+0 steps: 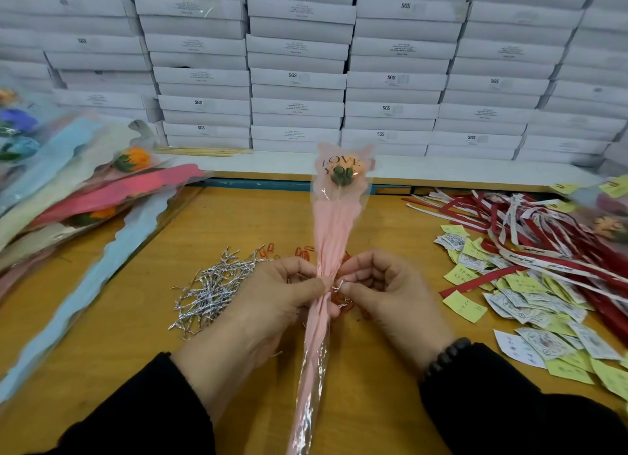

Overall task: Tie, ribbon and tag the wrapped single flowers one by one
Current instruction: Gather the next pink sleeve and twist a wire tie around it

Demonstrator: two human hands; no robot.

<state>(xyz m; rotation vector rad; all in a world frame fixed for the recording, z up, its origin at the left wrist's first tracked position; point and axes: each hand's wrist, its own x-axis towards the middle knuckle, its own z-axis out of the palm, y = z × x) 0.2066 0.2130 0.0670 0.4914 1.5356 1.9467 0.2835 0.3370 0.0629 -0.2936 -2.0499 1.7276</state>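
Both hands are together at the gathered neck of one pink wrapped flower (334,223), held upright over the bench (238,217) — the left hand (272,295) grips the wrap, the right hand (377,284) pinches a silver twist tie (336,286). A loose twist likely lets the wrap spring open. One tie pile (210,288), one heap of ribbons (543,237), tags (530,305) too many to count.

Wood-grain tabletop (238,223), orange-brown, evenly lit with no hard shadows. Along its far edge sits a white shelf (441,169) over a blue strip (244,184). Back of the view is filled by stacked white cardboard boxes (299,77), some printed "SGS".
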